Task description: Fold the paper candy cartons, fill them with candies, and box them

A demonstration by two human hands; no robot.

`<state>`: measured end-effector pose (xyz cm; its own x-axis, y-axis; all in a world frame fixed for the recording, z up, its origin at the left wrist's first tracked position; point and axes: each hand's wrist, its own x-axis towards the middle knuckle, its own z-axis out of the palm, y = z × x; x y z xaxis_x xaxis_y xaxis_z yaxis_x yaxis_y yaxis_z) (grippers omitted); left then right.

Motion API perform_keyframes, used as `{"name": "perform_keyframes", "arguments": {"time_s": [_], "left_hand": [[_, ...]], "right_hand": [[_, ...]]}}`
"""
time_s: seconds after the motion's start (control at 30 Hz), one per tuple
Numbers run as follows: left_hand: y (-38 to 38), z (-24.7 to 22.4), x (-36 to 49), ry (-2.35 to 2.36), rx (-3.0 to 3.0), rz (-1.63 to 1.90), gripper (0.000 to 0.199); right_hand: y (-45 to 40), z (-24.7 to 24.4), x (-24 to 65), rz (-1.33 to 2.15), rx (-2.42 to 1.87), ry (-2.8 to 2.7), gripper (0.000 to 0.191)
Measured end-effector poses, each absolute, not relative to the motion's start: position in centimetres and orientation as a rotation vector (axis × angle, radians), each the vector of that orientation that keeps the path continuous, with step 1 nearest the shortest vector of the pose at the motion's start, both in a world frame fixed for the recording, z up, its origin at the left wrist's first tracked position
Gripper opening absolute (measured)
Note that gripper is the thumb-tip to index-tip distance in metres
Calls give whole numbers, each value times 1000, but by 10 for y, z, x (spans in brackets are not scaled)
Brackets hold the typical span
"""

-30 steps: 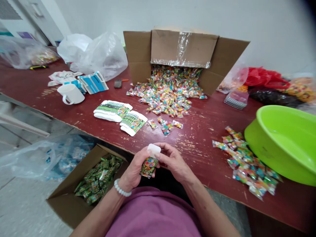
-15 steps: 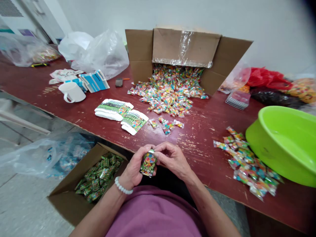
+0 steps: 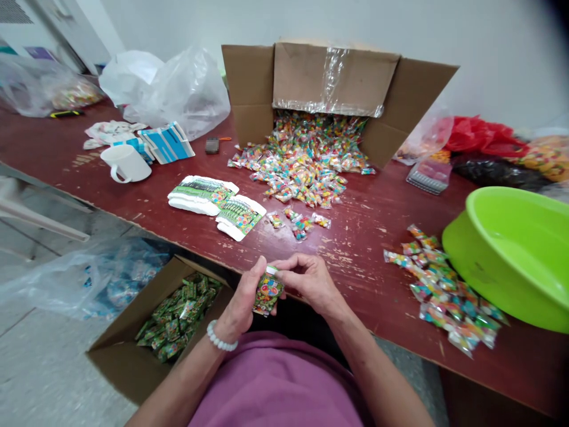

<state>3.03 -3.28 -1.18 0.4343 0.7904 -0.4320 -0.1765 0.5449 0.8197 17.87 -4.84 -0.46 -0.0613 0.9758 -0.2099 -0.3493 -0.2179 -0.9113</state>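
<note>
A small green printed candy box (image 3: 268, 292) is held upright above my lap, its white top flap showing. My left hand (image 3: 243, 301) wraps round the box from the left side. At its top edge, my right hand (image 3: 306, 280) pinches the flap between thumb and fingers. Beyond my hands on the table lie two stacks of flat green-and-white cartons (image 3: 202, 194). Several wrapped candy packets (image 3: 302, 225) lie beside the stacks. Down to the left, an open cardboard box (image 3: 120, 365) on the floor side contains many filled green boxes (image 3: 178, 320).
A large tipped carton (image 3: 335, 80) spills candy packets (image 3: 306, 160) onto the red table (image 3: 355, 249). A green basin (image 3: 498, 255) stands right, with more packets (image 3: 444, 290) by it. A white mug (image 3: 128, 163) and blue cartons (image 3: 168, 142) are at left.
My left thumb has straightened upward along the box edge. My right fingers have shifted slightly at the top flap, and the view has tilted a little.
</note>
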Motion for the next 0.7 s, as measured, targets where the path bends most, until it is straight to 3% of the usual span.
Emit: {"name": "perform_keyframes", "arguments": {"time_s": [0.17, 0.3, 0.33, 0.47, 0.53, 0.7], "left_hand": [[-32, -14, 27, 962, 785, 668, 64], [-29, -9, 30, 935, 547, 714, 42], [-28, -9, 31, 928, 486, 739, 37], [-26, -19, 33, 951, 395, 871, 27], [-27, -25, 33, 959, 420, 932, 29], [-29, -26, 25, 896, 510, 879, 42]], "right_hand": [[-53, 0, 182, 1444, -1121, -1022, 26], [-65, -9, 178, 1110, -1146, -1396, 17], [-69, -12, 176, 989, -1179, -1491, 23], [-76, -21, 164, 580, -1310, -1827, 81], [-76, -21, 161, 455, -1371, -1943, 96], [-67, -23, 157, 325, -1366, -2002, 76]]}}
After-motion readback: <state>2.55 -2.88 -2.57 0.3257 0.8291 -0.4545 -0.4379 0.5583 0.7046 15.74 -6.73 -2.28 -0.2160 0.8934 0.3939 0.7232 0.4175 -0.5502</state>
